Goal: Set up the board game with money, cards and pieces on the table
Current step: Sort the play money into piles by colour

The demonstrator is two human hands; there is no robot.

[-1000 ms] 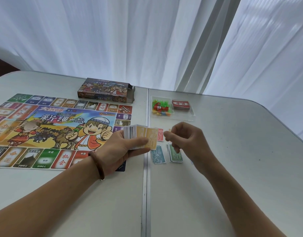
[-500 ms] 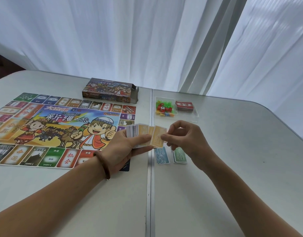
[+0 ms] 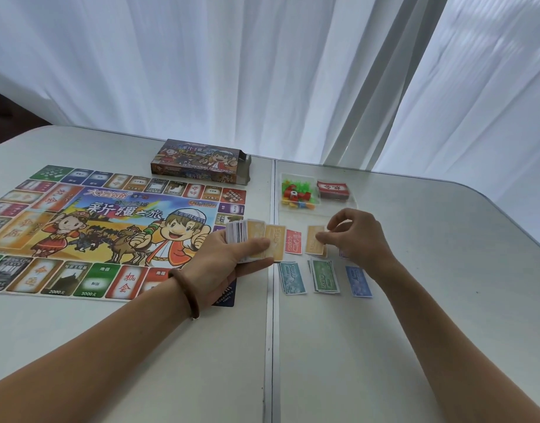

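The left hand [image 3: 229,264] holds a fat stack of play money [image 3: 252,241] with its fingers curled round it, low over the counter [image 3: 445,239] by the game board [image 3: 110,230]. The right hand [image 3: 358,236] pinches one orange bill [image 3: 314,244] in its fingers. The bill's long side points away from the person. It is just beside a red bill [image 3: 293,242] and behind the green pile [image 3: 325,276].

head view, angled down, table [image 3: 384,346] near
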